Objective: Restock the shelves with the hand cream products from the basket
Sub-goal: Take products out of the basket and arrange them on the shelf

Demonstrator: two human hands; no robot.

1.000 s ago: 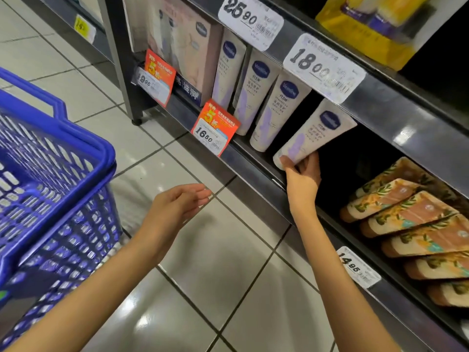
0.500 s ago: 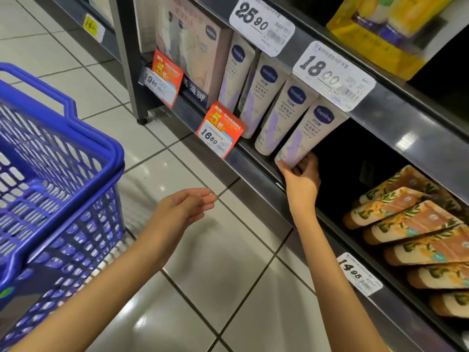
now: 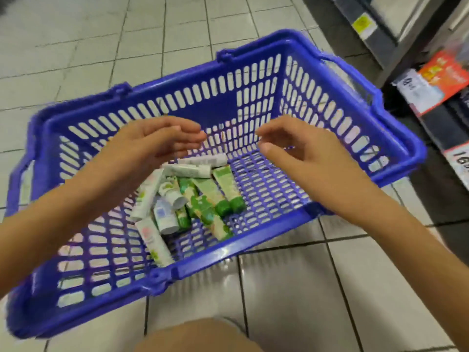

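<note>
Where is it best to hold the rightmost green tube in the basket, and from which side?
Probably its middle, from above and from the right: the green tube lies flat on the basket floor, right edge free, another tube close along its left.

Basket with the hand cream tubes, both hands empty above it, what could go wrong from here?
The tubes lie jumbled and overlapping in the basket, so the left hand or right hand may snag several at once. White and green kinds are mixed, so a hurried grab could bring up the wrong product.
</note>
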